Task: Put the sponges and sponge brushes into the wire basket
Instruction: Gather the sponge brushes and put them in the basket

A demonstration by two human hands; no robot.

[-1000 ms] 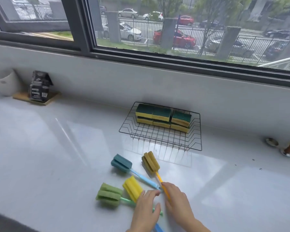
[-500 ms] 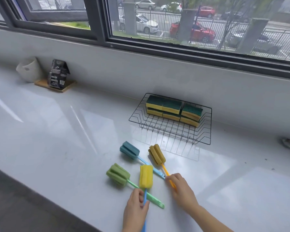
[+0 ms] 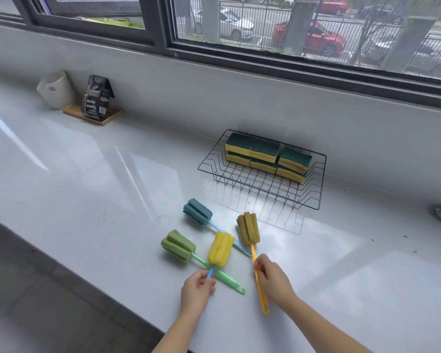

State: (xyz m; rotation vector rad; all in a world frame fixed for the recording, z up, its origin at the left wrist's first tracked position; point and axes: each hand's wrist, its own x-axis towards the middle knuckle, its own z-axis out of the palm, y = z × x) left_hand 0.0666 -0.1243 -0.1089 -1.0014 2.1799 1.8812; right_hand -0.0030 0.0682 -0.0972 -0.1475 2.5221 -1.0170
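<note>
A glossy white countertop [image 3: 92, 189] fills most of the view, streaked with pale reflections of daylight. At twelve o'clock a dark-framed window [image 3: 163, 24] runs the full width above a grey wall [image 3: 239, 103]; through it show a metal fence [image 3: 262, 24], parked cars and a red car [image 3: 316, 39]. At ten o'clock a wooden board [image 3: 94, 115] holds a white holder [image 3: 55, 90] and a black packet [image 3: 96, 98]. Grey floor [image 3: 23, 301] lies at eight o'clock.

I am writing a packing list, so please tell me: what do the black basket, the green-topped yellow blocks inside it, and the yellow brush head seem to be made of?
Black wire basket: thin metal wire, probably dark-coated; open grid, see-through.
Green-topped yellow sponges: soft yellow foam under a rougher dark green scouring layer; two visible bands.
Bright yellow brush head: matte porous foam with deep grooves. Its blue handle, pinched by the left hand, looks like glossy plastic.
</note>
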